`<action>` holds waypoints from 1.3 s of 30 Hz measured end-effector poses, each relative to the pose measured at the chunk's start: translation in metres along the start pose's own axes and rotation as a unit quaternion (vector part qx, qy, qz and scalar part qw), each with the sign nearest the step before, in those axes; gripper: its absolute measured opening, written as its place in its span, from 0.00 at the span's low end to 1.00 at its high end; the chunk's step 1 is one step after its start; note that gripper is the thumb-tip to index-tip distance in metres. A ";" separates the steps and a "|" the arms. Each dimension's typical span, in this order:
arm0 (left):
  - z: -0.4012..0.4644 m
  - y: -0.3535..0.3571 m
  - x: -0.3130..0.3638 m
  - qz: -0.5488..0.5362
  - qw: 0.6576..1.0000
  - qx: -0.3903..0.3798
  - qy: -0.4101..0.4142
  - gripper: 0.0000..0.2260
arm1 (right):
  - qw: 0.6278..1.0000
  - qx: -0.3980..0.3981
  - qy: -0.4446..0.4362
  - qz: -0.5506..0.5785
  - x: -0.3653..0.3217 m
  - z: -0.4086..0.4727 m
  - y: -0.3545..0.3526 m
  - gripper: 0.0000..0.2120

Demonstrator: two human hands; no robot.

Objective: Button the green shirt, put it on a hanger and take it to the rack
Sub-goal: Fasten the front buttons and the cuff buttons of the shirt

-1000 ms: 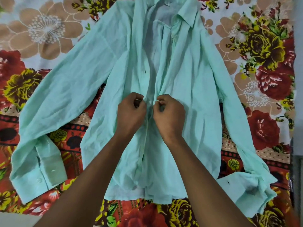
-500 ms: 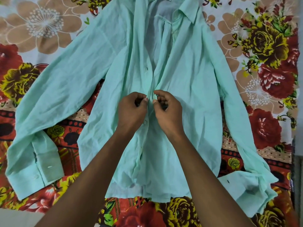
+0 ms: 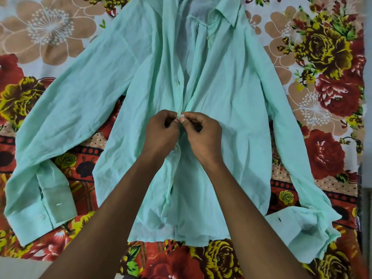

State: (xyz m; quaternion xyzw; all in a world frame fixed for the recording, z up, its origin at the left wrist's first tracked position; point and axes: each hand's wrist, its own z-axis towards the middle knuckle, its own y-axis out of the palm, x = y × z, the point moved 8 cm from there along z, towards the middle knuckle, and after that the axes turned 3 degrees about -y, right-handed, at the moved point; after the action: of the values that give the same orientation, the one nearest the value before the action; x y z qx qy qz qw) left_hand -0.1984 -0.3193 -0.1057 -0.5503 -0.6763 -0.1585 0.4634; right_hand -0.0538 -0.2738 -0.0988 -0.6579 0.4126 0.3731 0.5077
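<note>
Both hands have crept up the front opening since a second ago, and the pale mint-green long-sleeved cotton shirt (image 3: 231, 101) lies spread face-up on the red, brown and yellow flower-printed bedsheet (image 3: 332, 101), collar away from the person, sleeves splayed to either side. At mid-chest of that shirt, the left hand (image 3: 161, 133) pinches one placket edge and the right hand (image 3: 203, 133) pinches the other, each grip closed on cloth. Above them the front gapes open; below, it looks closed. Risk, as I judge it: the crumpled plackets could pair a button with the wrong hole, or the button could slip from the fingertips
</note>
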 end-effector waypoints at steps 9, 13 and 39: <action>0.000 -0.001 -0.002 -0.026 0.999 -0.021 -0.028 0.06 | 1.000 -0.002 0.021 -0.020 0.003 0.003 0.002 0.05; -0.003 0.000 -0.001 -0.028 0.999 -0.026 -0.027 0.07 | 0.999 0.006 0.046 0.009 0.007 0.006 -0.001 0.03; 0.009 -0.003 0.016 0.036 0.998 -0.036 0.032 0.03 | 1.000 0.004 0.009 -0.021 0.001 0.009 0.000 0.04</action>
State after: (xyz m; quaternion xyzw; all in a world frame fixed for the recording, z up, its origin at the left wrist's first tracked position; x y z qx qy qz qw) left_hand -0.2044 -0.3047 -0.0969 -0.5856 -0.6343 -0.1837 0.4701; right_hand -0.0544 -0.2647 -0.1014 -0.6677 0.4046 0.3554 0.5140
